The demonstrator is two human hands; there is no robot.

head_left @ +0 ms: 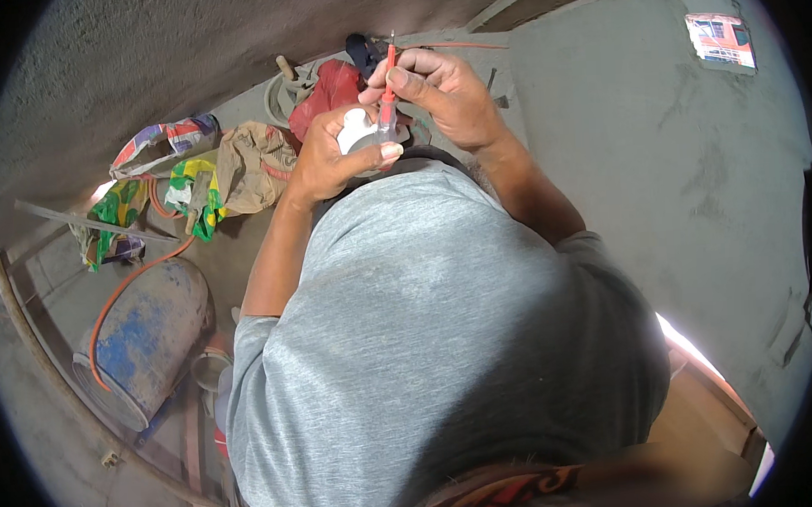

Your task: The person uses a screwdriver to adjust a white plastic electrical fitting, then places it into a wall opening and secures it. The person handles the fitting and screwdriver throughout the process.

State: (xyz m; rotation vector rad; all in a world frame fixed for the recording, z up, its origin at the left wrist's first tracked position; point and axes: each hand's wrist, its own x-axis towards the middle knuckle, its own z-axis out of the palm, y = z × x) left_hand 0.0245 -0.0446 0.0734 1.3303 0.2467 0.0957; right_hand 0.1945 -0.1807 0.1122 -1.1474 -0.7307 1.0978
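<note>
My left hand (323, 160) is closed around a white, rounded object (357, 129) with a short neck; its exact kind cannot be made out. A slim screwdriver (388, 87) with a red shaft and a clear, reddish handle points its thin metal tip away from me. My right hand (444, 93) pinches the red shaft between thumb and fingers. The handle end lies against the white object, next to my left thumb. Part of the white object is hidden behind my left fingers. Both hands are held up close together in front of my grey shirt.
A blue-stained barrel (151, 333) lies on its side at left, with an orange hose (122, 288) over it. Crumpled sacks (255, 165) lie by the rough wall. A red cloth or bag (334, 89) is beyond my hands. A grey plastered wall (665, 170) stands at right.
</note>
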